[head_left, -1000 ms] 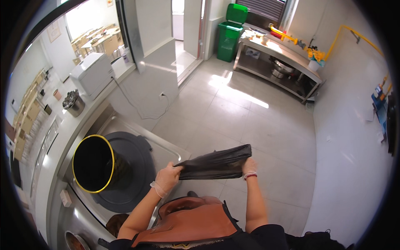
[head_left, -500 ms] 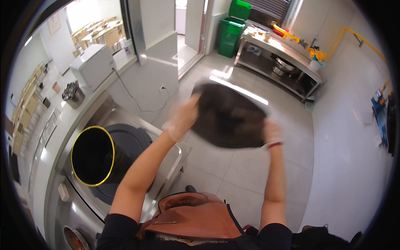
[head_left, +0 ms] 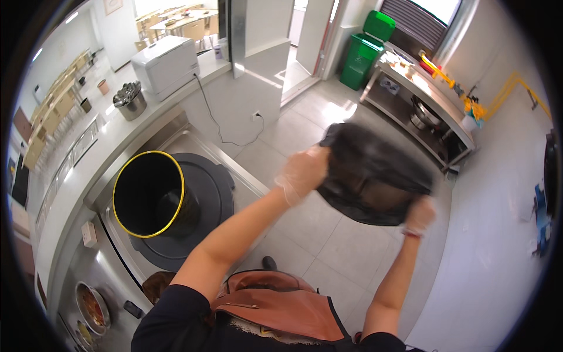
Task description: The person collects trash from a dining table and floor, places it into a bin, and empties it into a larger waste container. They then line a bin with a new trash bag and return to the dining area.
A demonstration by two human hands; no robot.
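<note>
A black plastic bin bag (head_left: 375, 176) is stretched out in the air between my two gloved hands, blurred by motion. Its upper left edge is gripped by my left hand (head_left: 305, 172), closed in a clear glove. On the far side, my right hand (head_left: 420, 216) is closed on the bag's lower right edge, with a red band at the wrist. To the left stands a black bin (head_left: 149, 193) with a yellow rim. It rests on a round dark grey lid (head_left: 214, 193) on the steel counter.
A steel counter with a raised edge (head_left: 246, 179) runs along my left. On it lie a bowl of food (head_left: 92, 308) and a dark phone-like object (head_left: 134, 309). A pot of utensils (head_left: 130, 101) stands on the ledge. Ahead are a green wheeled bin (head_left: 360, 61) and a steel table (head_left: 419, 108).
My hands and the bag have shifted to the right in the view. The view itself has turned, so the bin and counter also appear displaced. Both hands still hold the bag.
</note>
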